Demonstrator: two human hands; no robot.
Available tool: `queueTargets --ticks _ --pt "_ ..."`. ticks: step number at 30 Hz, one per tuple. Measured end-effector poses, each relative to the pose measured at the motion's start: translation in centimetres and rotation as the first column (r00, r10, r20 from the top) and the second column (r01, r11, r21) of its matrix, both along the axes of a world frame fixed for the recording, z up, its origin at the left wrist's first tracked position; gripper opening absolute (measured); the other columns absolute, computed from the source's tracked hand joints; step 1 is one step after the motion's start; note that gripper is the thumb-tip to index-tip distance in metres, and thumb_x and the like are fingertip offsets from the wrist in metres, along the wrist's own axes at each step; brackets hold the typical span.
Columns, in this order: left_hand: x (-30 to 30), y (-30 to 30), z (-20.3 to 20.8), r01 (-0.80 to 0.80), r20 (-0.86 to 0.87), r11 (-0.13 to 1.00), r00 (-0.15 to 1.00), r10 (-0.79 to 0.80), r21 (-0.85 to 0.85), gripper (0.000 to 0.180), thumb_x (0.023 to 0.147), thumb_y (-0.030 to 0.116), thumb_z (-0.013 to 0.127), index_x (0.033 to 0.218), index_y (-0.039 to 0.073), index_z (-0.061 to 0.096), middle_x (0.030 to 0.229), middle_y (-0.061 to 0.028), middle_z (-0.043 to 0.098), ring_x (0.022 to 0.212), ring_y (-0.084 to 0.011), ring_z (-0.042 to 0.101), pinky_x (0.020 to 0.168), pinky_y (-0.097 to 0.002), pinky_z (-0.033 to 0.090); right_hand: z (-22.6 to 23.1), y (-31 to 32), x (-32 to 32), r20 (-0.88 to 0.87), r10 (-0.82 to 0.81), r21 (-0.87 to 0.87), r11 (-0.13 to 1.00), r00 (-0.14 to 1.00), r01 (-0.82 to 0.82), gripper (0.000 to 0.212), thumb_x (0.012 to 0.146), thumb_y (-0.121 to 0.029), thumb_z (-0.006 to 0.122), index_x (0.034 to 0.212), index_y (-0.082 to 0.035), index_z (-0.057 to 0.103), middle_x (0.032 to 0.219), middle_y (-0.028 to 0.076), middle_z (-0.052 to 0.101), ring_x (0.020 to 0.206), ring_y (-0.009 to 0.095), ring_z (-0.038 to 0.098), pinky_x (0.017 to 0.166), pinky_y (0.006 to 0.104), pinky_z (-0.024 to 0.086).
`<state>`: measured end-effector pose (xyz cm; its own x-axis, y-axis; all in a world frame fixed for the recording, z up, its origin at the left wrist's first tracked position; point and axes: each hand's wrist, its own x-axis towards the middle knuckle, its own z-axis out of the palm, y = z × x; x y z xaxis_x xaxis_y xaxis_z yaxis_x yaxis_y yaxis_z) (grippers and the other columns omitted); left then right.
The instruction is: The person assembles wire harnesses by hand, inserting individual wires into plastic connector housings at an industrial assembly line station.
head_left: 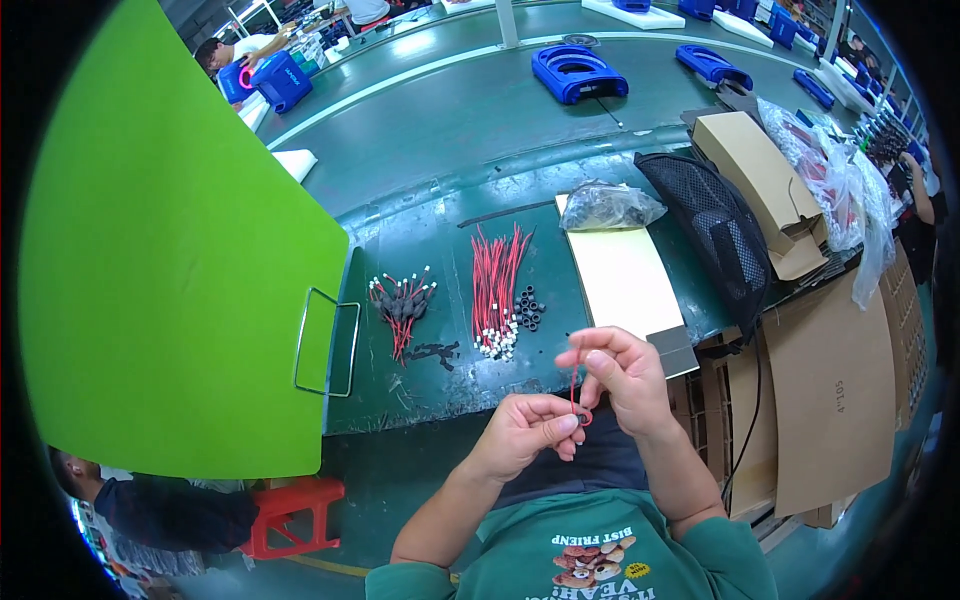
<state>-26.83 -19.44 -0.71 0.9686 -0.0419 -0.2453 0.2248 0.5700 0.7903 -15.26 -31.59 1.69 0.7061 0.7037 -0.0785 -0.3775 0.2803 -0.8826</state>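
Note:
Close to my body, just off the bench's front edge, my left hand [535, 428] pinches a small black ring [581, 420] with a red wire looped about it. My right hand [622, 375], a little higher and to the right, grips the upper stretch of that red wire [574, 380] between thumb and fingers. On the green bench ahead lies a bundle of red wires [497, 270] with white connectors at the near end. Several loose black rings [529, 308] sit beside it. Farther left is a pile of wired pieces with black bodies [403, 305] and white connectors.
A green panel [180, 260] with a wire handle stands at left. Rightward are a pale board [630, 280], a bag of dark parts [610, 205], a black mesh bag [705, 215] and cardboard boxes [760, 165]. Blue housings [578, 75] rest on the line beyond; other people work nearby.

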Motion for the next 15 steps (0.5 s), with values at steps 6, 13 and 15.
queueTargets --ticks 6,13,15 --pt "0.2 -0.4 -0.1 -0.313 0.059 0.941 0.945 0.323 -0.129 0.017 0.084 0.006 0.056 0.098 -0.003 0.060 0.078 -0.0104 0.063 0.057 -0.0091 0.057 0.052 -0.0202 0.048 -1.2 -1.7 -1.3 0.101 0.130 -0.256 0.962 0.986 -0.100 0.015 0.082 -0.011 0.060 0.087 0.003 0.061 0.075 0.006 0.063 0.060 0.007 0.056 0.051 0.0191 0.046" --pt "0.1 -0.4 -0.4 -0.378 0.083 0.922 0.920 0.384 -0.084 0.018 0.085 0.008 0.055 0.099 -0.002 0.059 0.079 -0.0129 0.064 0.047 -0.0062 0.049 0.040 -0.0180 0.038 -1.3 -1.0 -2.8 0.250 0.155 -0.314 0.947 0.956 -0.071 0.015 0.080 -0.013 0.063 0.082 0.002 0.063 0.066 0.004 0.061 0.057 0.007 0.056 0.046 0.0220 0.044" --pt "0.1 -0.4 -0.3 -0.390 0.082 0.916 0.914 0.397 -0.090 0.017 0.086 0.009 0.054 0.099 -0.002 0.059 0.079 -0.0125 0.064 0.046 -0.0058 0.048 0.039 -0.0179 0.037 -1.6 -1.0 -2.4 0.630 0.193 -0.313 0.950 0.752 0.019 0.013 0.079 -0.013 0.063 0.076 0.000 0.061 0.059 0.006 0.055 0.054 0.011 0.055 0.046 0.0260 0.041"
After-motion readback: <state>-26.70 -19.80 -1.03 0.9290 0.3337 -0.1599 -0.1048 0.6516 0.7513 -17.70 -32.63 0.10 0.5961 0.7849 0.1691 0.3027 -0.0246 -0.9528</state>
